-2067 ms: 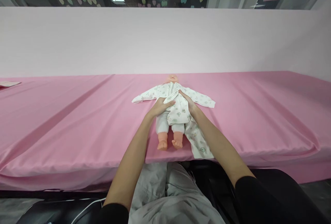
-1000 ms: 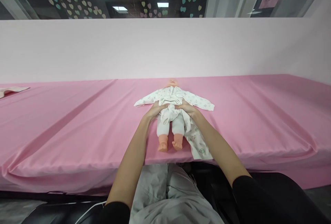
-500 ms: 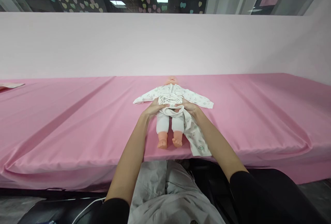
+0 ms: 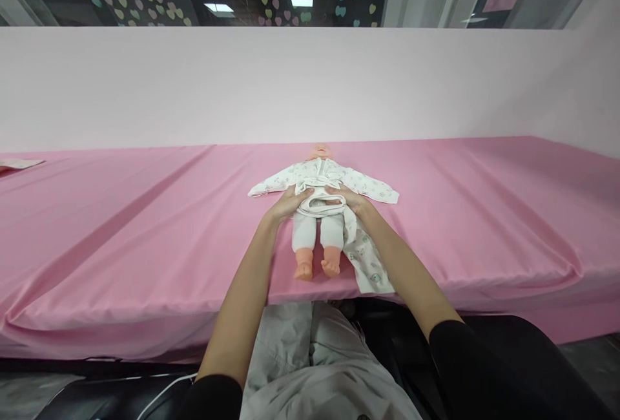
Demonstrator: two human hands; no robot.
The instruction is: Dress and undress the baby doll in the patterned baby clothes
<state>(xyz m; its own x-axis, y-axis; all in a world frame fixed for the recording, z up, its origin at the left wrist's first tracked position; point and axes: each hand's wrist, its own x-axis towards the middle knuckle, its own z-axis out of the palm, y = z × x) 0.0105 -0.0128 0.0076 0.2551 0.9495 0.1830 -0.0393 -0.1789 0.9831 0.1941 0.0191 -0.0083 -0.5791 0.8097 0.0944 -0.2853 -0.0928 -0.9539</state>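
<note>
A baby doll (image 4: 303, 232) lies on its back with its feet toward me, dressed in a white printed long-sleeved top (image 4: 363, 182). Over its belly and upper legs sit white printed baby pants (image 4: 365, 255), bunched into a loose ring at the waist. One pant leg trails down beside the doll's right-hand side in view. My left hand (image 4: 292, 200) is closed on the bunched waist from the left, thumb on top. Opposite it, my right hand (image 4: 349, 199) grips the same ring, its fingers partly inside the opening. Some fingertips are hidden by fabric.
A pink sheet (image 4: 145, 232) covers the wide table, with creases on both sides. Behind it stands a white partition (image 4: 290, 84) below a dark window. A flat pale item (image 4: 19, 164) lies at the far left edge. A white cable (image 4: 167, 391) runs near my lap.
The waist ring of the pants has opened wider between my hands and flattened slightly. My fingers have shifted a little on the fabric. The doll stays in place.
</note>
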